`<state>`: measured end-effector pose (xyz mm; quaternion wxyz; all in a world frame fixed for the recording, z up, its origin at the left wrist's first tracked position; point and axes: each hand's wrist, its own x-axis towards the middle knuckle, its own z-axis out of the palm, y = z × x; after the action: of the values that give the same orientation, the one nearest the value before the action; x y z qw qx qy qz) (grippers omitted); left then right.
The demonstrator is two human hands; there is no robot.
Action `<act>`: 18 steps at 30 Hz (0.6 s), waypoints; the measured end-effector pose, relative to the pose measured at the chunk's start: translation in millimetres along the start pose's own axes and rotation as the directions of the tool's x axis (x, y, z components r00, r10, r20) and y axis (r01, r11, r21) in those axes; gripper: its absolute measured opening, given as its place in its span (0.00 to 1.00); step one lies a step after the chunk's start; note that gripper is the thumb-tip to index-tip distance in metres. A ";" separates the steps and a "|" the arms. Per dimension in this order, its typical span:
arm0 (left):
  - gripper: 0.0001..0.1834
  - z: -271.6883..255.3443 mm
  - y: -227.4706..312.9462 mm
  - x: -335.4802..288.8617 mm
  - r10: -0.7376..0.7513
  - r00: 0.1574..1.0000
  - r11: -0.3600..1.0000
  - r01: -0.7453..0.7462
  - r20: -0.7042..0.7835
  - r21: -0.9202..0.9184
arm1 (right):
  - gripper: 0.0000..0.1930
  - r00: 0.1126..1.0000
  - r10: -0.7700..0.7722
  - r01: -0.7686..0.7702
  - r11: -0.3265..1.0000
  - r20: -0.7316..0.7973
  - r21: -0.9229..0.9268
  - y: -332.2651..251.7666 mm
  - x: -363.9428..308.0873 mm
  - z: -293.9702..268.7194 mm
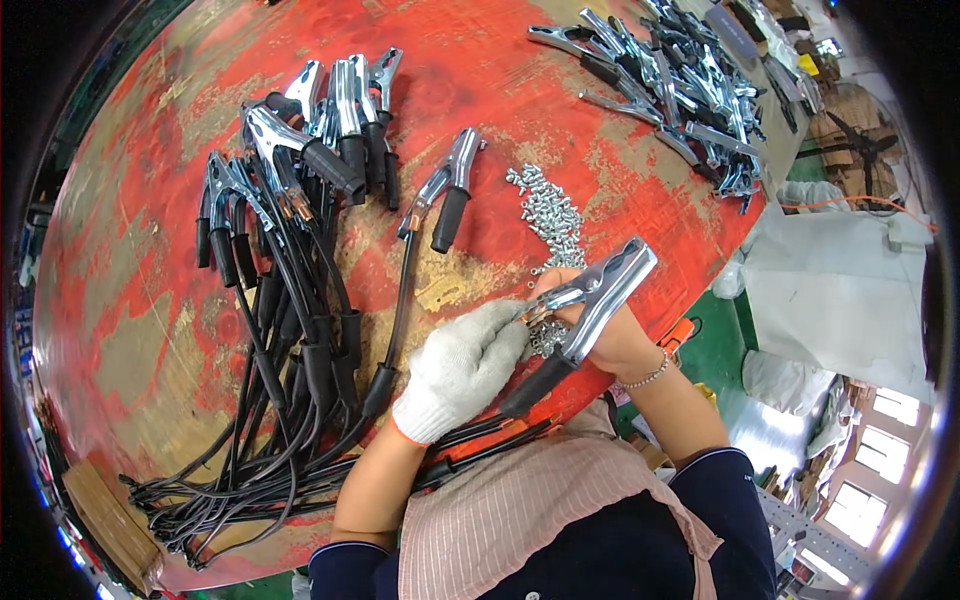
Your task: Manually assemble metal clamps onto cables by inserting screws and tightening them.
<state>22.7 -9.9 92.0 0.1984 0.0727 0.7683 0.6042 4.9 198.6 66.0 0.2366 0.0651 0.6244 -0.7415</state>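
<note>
My left hand [460,370], in a white knitted glove, is closed at the jaw end of a silver cable clamp [612,292] with a black grip sleeve. Bits of copper show beside its fingertips; the gloved fingers hide the rest there. Behind the clamp, my bare right hand [622,350] grips it from the right, its fingers partly covered. Small silver screws [553,215] lie heaped just beyond both hands, and some show under the clamp. A single clamp on a black cable [404,290] lies left of the screws.
Many clamps with black cables [310,350] lie bundled on the left of the worn red table [500,70]. Another pile of silver clamps [690,95] covers the far right. A cardboard piece [105,525] stands at the near left edge. Something orange [680,335] sits by the right edge.
</note>
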 end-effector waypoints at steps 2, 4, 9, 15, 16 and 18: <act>0.17 4.2 3.5 -0.8 0.064 0.994 0.993 -0.054 -0.084 0.107 | 0.13 0.995 0.077 -0.067 0.987 -0.065 0.148 2.1 -1.6 -4.1; 0.18 6.0 6.3 -1.1 0.148 0.983 0.952 -0.112 -0.107 0.286 | 0.16 0.988 -0.089 0.105 0.986 0.124 -0.129 -15.6 -3.0 -3.1; 0.21 4.9 7.7 2.4 0.220 0.969 0.812 -0.117 -0.114 0.572 | 0.13 0.996 -0.017 -0.001 0.981 -0.089 -0.193 -31.7 -7.9 -3.2; 0.20 -12.8 3.2 6.3 -0.336 0.940 0.692 0.207 -0.056 -0.691 | 0.07 0.816 -0.540 0.341 0.163 0.206 -0.926 -10.8 8.7 -6.3; 0.20 -13.3 1.4 5.8 -0.323 0.945 0.692 0.193 -0.059 -0.696 | 0.07 0.802 -0.555 0.329 0.103 0.220 -0.939 -9.2 9.7 -2.2; 0.20 -12.2 -2.2 5.3 -0.301 0.951 0.689 0.171 -0.064 -0.704 | 0.07 0.786 -0.573 0.298 0.021 0.232 -0.954 -7.1 12.1 2.2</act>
<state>13.4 -19.5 91.1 0.2193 -0.1593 0.5044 0.8198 -8.3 194.0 68.1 -0.0890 -0.2138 0.9526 -0.1974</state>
